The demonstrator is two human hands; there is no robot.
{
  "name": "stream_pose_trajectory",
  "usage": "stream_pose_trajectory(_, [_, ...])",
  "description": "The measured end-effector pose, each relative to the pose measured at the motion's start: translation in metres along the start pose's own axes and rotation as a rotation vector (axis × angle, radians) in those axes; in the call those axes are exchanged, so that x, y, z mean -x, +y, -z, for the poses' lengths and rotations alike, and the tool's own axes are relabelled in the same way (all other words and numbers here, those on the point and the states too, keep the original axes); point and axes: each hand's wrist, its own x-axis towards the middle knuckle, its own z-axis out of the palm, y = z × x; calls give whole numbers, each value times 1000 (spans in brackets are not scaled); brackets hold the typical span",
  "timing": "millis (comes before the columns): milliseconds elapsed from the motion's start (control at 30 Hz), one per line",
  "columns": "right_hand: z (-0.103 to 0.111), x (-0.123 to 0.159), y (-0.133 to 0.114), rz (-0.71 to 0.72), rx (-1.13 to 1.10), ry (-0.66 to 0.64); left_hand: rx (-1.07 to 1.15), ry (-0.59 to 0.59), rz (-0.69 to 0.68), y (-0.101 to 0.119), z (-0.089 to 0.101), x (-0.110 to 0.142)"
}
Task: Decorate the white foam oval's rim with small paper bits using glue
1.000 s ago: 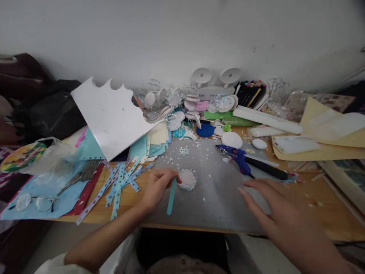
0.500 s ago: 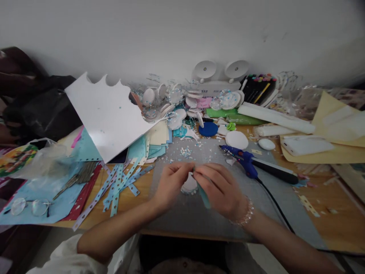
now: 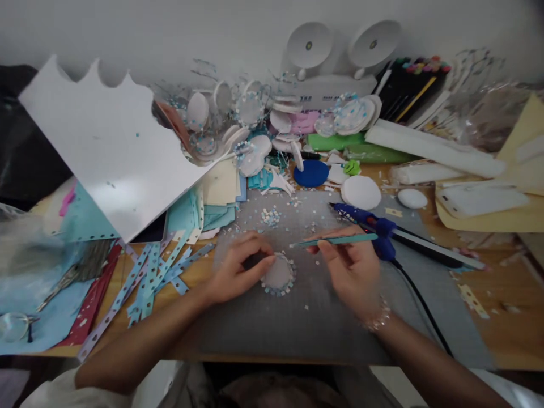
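Flat on the grey mat [image 3: 263, 328] lies a white disc [image 3: 277, 275] rimmed with small pale-blue and white bits. My left hand [image 3: 242, 266] is at its upper left edge, thumb and forefinger closed together there. To the right of the disc, my right hand [image 3: 355, 272] grips teal tweezers [image 3: 340, 240] between thumb and fingers. Their tips point left, just above the mat beyond the disc, with a tiny pale piece at the end. A small heap of white and blue bits [image 3: 271, 216] sits behind the disc.
A blue glue gun [image 3: 361, 217] with a black cord rests right of my right hand. Punched paper strips [image 3: 157, 272] and a white cut-out board [image 3: 97, 136] are on the left. Decorated discs [image 3: 250, 107], a white oval [image 3: 361, 191] and a blue oval [image 3: 311, 173] stand behind.
My hands have parted from above the disc. The right has moved right, and the tweezers have swung from hanging down to pointing left. My left hand has settled at the disc's edge. The view has shifted.
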Motion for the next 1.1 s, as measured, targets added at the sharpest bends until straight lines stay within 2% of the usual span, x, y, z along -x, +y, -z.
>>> stream_pose_trajectory(133, [1,-1,-3,-86,-15,-36,89,24,11,4,4,-1])
stream_pose_trajectory(333, [4,2,0,-190,-195,-36,246,4,52,11,4,1])
stream_pose_trajectory(700, [4,5,-8,-107,-145,-198,255,-6,64,12,3,3])
stream_pose_trajectory(1100, [1,8,-10,-137,-204,-225,270,-30,74,14,3,2])
